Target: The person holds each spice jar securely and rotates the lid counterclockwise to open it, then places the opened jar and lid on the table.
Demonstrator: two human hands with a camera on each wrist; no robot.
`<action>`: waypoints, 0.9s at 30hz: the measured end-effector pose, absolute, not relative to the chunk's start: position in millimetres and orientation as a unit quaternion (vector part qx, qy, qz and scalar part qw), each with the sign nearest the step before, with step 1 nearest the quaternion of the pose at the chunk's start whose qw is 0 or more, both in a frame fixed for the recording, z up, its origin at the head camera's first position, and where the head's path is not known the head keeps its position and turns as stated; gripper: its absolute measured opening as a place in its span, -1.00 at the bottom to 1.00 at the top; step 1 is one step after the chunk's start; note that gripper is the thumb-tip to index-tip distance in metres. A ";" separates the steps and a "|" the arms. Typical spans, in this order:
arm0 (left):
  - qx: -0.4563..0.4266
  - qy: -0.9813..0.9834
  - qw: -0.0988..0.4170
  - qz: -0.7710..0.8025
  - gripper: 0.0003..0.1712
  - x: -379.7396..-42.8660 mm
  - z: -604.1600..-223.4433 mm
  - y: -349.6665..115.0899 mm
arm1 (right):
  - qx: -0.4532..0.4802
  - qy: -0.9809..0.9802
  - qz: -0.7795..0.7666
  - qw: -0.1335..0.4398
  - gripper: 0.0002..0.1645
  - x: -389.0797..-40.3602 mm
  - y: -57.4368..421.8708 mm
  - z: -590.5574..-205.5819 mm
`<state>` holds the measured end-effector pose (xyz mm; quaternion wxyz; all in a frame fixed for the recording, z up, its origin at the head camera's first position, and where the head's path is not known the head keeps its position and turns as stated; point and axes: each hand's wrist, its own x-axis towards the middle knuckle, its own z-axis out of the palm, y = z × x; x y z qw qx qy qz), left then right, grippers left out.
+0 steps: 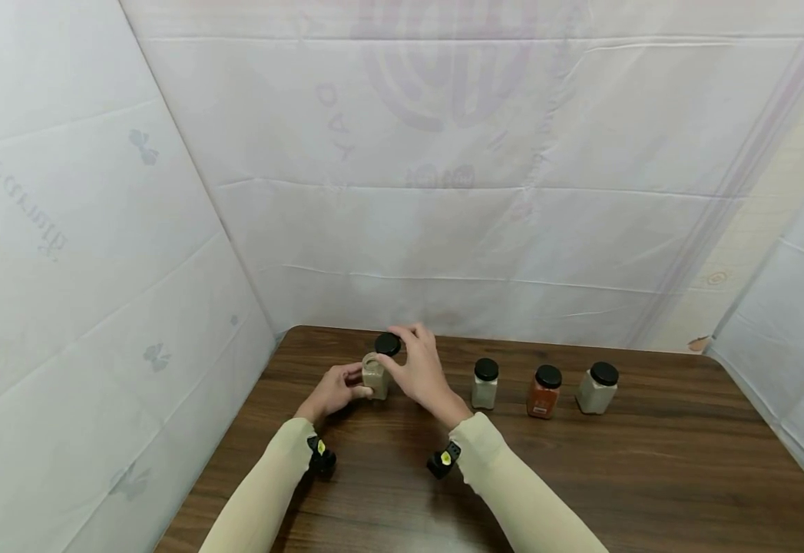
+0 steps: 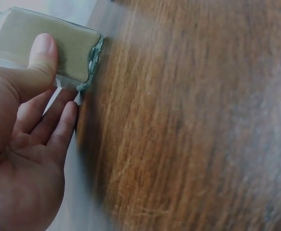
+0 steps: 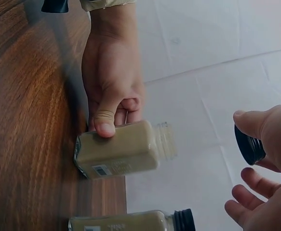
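Observation:
My left hand (image 1: 331, 393) holds a square glass jar (image 1: 375, 381) of beige powder, its thumb pressed against one side. In the right wrist view this jar (image 3: 118, 149) has a bare threaded neck and no lid on it. Above and apart from that neck, my right hand (image 3: 277, 144) pinches a black screw lid (image 3: 247, 145) between thumb and fingers. A second beige jar (image 3: 121, 222), with its black lid on, stands close beside the first, partly cut off by the frame edge. The left wrist view shows the jar's base (image 2: 89, 62) near the tabletop.
To the right on the brown wooden table (image 1: 678, 461) stand three lidded jars in a row: a pale one (image 1: 484, 394), an orange-red one (image 1: 543, 401) and another pale one (image 1: 595, 395). White sheeting (image 1: 443, 230) hangs behind the table and along both sides.

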<state>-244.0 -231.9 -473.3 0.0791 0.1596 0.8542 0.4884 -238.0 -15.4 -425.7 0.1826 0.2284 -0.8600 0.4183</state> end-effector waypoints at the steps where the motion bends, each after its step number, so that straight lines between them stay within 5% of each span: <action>1: 0.158 0.854 0.080 0.490 -0.34 -244.5 -473.8 -232.0 | 0.227 -0.861 0.416 0.183 -0.41 -237.4 -14.2 -425.1; 13: 0.149 0.860 0.065 0.483 -0.31 -266.1 -510.7 -240.6 | 0.224 -0.866 0.411 0.174 -0.41 -232.0 -2.2 -416.8; 27: 0.132 0.853 0.083 0.498 -0.31 -268.0 -510.7 -240.2 | 0.245 -0.877 0.386 0.147 -0.47 -220.2 13.7 -401.6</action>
